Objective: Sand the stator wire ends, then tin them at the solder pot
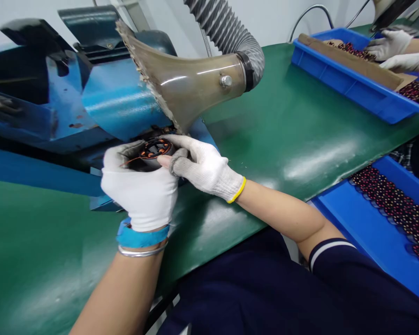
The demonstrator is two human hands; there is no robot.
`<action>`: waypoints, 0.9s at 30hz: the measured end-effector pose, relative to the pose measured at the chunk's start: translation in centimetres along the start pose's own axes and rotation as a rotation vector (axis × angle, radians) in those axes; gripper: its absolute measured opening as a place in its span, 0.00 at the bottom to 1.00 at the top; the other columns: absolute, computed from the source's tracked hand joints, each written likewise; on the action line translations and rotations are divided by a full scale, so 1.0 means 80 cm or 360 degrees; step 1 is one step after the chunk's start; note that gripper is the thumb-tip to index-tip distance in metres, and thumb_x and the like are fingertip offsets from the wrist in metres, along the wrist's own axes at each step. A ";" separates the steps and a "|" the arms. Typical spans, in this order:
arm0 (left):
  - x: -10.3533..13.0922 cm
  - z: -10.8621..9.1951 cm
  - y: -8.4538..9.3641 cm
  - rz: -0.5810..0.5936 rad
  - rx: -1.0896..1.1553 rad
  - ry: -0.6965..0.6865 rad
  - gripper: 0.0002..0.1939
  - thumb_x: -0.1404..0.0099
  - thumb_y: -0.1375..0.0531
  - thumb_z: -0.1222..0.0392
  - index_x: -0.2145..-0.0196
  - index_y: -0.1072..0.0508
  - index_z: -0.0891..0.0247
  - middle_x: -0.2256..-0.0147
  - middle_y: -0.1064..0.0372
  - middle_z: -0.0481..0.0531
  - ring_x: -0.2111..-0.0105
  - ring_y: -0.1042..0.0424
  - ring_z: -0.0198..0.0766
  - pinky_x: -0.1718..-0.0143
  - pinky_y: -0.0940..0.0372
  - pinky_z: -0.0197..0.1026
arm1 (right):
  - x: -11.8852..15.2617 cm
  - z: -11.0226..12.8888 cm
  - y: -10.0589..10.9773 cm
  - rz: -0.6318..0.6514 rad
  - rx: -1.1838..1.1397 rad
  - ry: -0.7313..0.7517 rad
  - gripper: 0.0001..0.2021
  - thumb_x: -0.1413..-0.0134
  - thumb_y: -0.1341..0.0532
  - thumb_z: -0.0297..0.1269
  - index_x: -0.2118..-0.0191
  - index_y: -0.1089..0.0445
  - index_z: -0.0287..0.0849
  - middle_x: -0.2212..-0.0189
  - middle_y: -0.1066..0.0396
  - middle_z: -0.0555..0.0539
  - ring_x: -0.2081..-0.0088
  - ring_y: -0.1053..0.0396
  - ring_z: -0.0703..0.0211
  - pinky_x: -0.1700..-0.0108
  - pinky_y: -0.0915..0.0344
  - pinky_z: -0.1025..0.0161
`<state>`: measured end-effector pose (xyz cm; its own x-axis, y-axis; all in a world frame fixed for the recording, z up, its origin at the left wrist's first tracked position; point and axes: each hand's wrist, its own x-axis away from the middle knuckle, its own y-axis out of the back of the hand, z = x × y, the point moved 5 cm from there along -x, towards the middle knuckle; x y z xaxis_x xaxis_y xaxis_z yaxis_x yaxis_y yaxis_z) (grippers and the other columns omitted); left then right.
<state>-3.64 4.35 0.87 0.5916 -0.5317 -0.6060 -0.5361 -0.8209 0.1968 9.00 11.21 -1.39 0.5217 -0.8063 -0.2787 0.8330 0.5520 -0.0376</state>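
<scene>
A round dark motor stator (156, 150) with copper windings sits between my gloved hands, just below the blue machine (122, 100) and its brownish clear hood (195, 83). My left hand (139, 186), in a white glove, is wrapped round the stator's left and near side. On its right side my right hand (202, 163) grips it too, with a bare thumb tip showing out of the glove. A thin copper wire (131, 160) sticks out to the left over my left glove.
A grey ribbed hose (230, 32) runs up from the hood. At the back right, another person's gloved hands reach into a blue tray (349, 88) of small parts. A second blue tray (356, 232) with rows of parts stands at the lower right, beside the green table (265, 139).
</scene>
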 end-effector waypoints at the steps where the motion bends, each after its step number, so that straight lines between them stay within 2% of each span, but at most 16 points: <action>1: 0.002 -0.001 0.000 -0.0013 0.0006 0.0001 0.30 0.53 0.21 0.46 0.57 0.22 0.63 0.59 0.17 0.55 0.56 0.17 0.50 0.40 0.23 0.61 | 0.001 -0.001 0.000 0.0023 -0.0043 0.0017 0.35 0.39 0.30 0.45 0.30 0.25 0.33 0.61 0.16 0.50 0.48 0.17 0.53 0.38 0.24 0.63; 5: 0.003 0.001 -0.002 -0.0049 0.0076 0.0019 0.30 0.54 0.21 0.47 0.58 0.23 0.62 0.60 0.19 0.53 0.58 0.18 0.48 0.40 0.23 0.62 | -0.001 -0.005 0.000 0.0090 -0.0135 -0.0002 0.39 0.40 0.25 0.47 0.29 0.27 0.30 0.61 0.18 0.49 0.50 0.19 0.51 0.36 0.23 0.58; 9: 0.002 0.008 -0.005 -0.0010 0.0090 0.0053 0.30 0.53 0.21 0.46 0.58 0.23 0.62 0.60 0.19 0.53 0.58 0.18 0.48 0.42 0.23 0.60 | -0.002 -0.006 -0.002 0.0082 -0.0091 -0.0002 0.35 0.39 0.25 0.46 0.32 0.26 0.32 0.60 0.18 0.47 0.49 0.19 0.49 0.37 0.21 0.55; 13: 0.019 0.012 0.008 -0.0093 0.0058 -0.0042 0.31 0.52 0.21 0.44 0.55 0.25 0.59 0.58 0.20 0.51 0.57 0.18 0.47 0.43 0.22 0.59 | 0.006 0.006 -0.001 0.0067 0.0083 0.0249 0.30 0.40 0.26 0.46 0.37 0.22 0.36 0.44 0.18 0.39 0.41 0.20 0.44 0.32 0.24 0.49; 15: 0.030 0.013 0.016 -0.0110 0.0113 -0.0110 0.32 0.52 0.22 0.45 0.53 0.28 0.56 0.57 0.23 0.50 0.56 0.19 0.47 0.46 0.21 0.56 | 0.011 0.014 -0.001 0.0162 0.0218 0.0382 0.29 0.41 0.26 0.46 0.37 0.22 0.37 0.39 0.20 0.36 0.38 0.21 0.42 0.31 0.25 0.48; 17: 0.038 0.012 0.022 -0.0098 0.0173 -0.0160 0.33 0.51 0.22 0.46 0.52 0.31 0.54 0.56 0.24 0.50 0.57 0.19 0.46 0.48 0.20 0.54 | 0.016 0.022 0.000 0.0304 0.0316 0.0520 0.29 0.40 0.27 0.46 0.37 0.22 0.38 0.39 0.20 0.35 0.38 0.20 0.42 0.32 0.25 0.48; 20: 0.042 0.010 0.024 -0.0028 0.0122 -0.0124 0.31 0.47 0.25 0.47 0.50 0.33 0.53 0.54 0.23 0.52 0.55 0.18 0.48 0.46 0.20 0.55 | 0.020 0.030 0.006 0.0414 0.0409 0.0732 0.29 0.37 0.32 0.46 0.35 0.24 0.36 0.37 0.20 0.34 0.36 0.21 0.41 0.31 0.26 0.47; 23: 0.042 0.009 0.021 0.0135 0.0043 -0.0054 0.31 0.44 0.27 0.49 0.46 0.32 0.53 0.50 0.22 0.56 0.49 0.18 0.51 0.41 0.21 0.56 | 0.020 0.032 0.010 0.0434 0.0553 0.0822 0.30 0.33 0.37 0.44 0.32 0.27 0.34 0.36 0.21 0.33 0.34 0.22 0.42 0.28 0.27 0.47; 27: 0.046 0.013 0.015 0.0395 0.0282 0.0002 0.35 0.40 0.28 0.51 0.37 0.31 0.52 0.39 0.23 0.60 0.38 0.20 0.54 0.34 0.24 0.56 | 0.025 0.037 0.010 0.0470 0.0768 0.0915 0.30 0.28 0.44 0.40 0.29 0.31 0.27 0.33 0.25 0.28 0.31 0.25 0.43 0.25 0.31 0.49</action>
<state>-2.70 1.57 -1.91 0.4301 -0.7117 -0.5554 -0.7610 -0.6168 0.2011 11.20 9.42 0.84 0.6657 -0.3333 -0.6676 0.7318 0.4666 0.4968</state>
